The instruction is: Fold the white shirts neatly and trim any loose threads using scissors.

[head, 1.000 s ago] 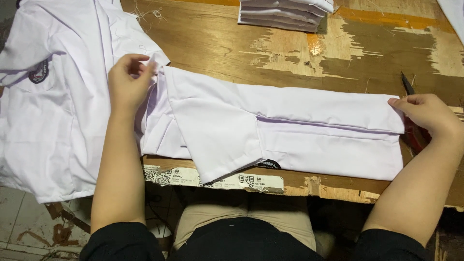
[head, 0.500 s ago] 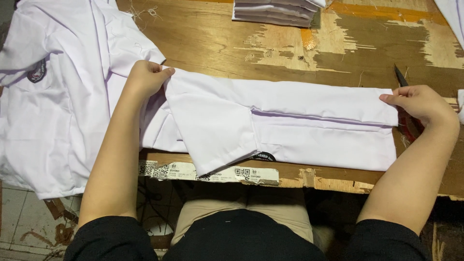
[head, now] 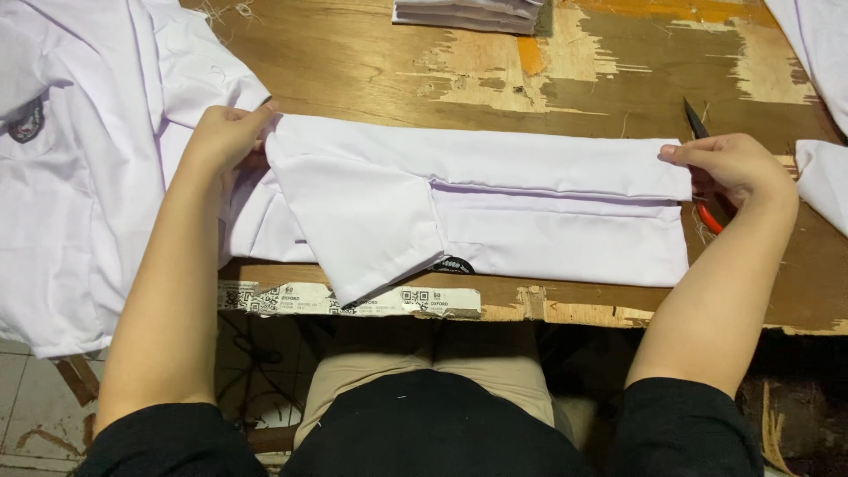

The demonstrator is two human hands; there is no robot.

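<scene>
A folded white garment lies lengthwise across the worn wooden tabletop. The left hand pinches its far left corner, and the right hand grasps its far right corner. Under the right hand lie scissors with red handles, mostly hidden. A heap of white shirts spreads at the left. A stack of folded cloth at the far edge is cut off, as is more white cloth at the right.
</scene>
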